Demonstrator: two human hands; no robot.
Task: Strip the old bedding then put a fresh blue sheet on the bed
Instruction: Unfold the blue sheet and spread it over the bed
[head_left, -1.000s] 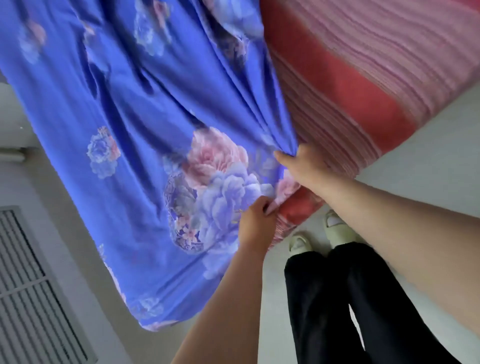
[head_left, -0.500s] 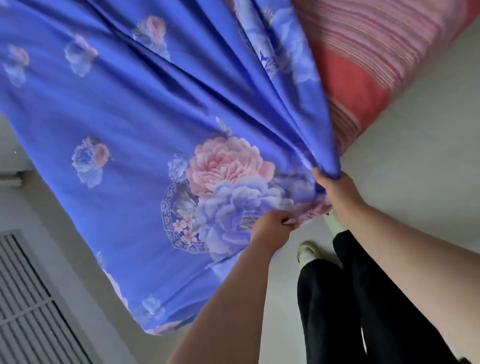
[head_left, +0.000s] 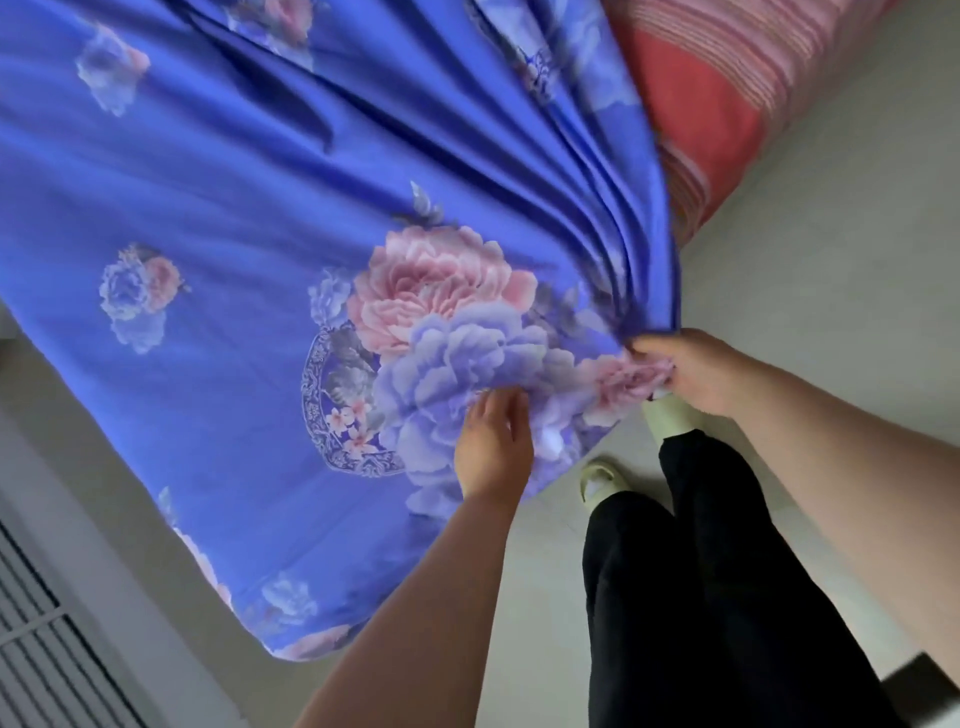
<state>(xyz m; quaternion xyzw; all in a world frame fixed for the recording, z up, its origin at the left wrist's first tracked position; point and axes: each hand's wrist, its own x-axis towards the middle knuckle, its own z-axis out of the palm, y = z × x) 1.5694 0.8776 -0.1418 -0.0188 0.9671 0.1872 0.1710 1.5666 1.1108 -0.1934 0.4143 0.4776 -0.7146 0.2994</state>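
Blue cotton-looking cloth with a soft sheen fills most of the head view: the blue sheet (head_left: 249, 218), printed with pink and lilac peonies, hangs and billows across the left and middle of the picture, its lower edge dropping toward the floor (head_left: 810, 249) at bottom left. Deep folds run down its right side and gather into a bunch at the person's right hand (head_left: 691, 371), whose fingers are curled round that gathered corner, gripping it just beside a pink printed flower. The left hand (head_left: 493, 447) lies against the face of the sheet lower down, over the big lilac bloom, with its fingers fairly straight and loosely spread, touching the cloth; I cannot make out any pinch there. Both forearms reach in from the bottom and right of the frame.

Behind the sheet, at upper right, the red-and-pink striped mattress (head_left: 727, 98) shows bare, its corner pointing toward the pale floor. The sheet covers the mattress's left part only; the right side stays uncovered. Below the hands stand the person's legs in black trousers (head_left: 701, 571), with pale slippers (head_left: 600, 478) on the floor, one partly hidden under the right hand. A slatted grille (head_left: 47, 670) sits in the bottom-left corner by the wall.
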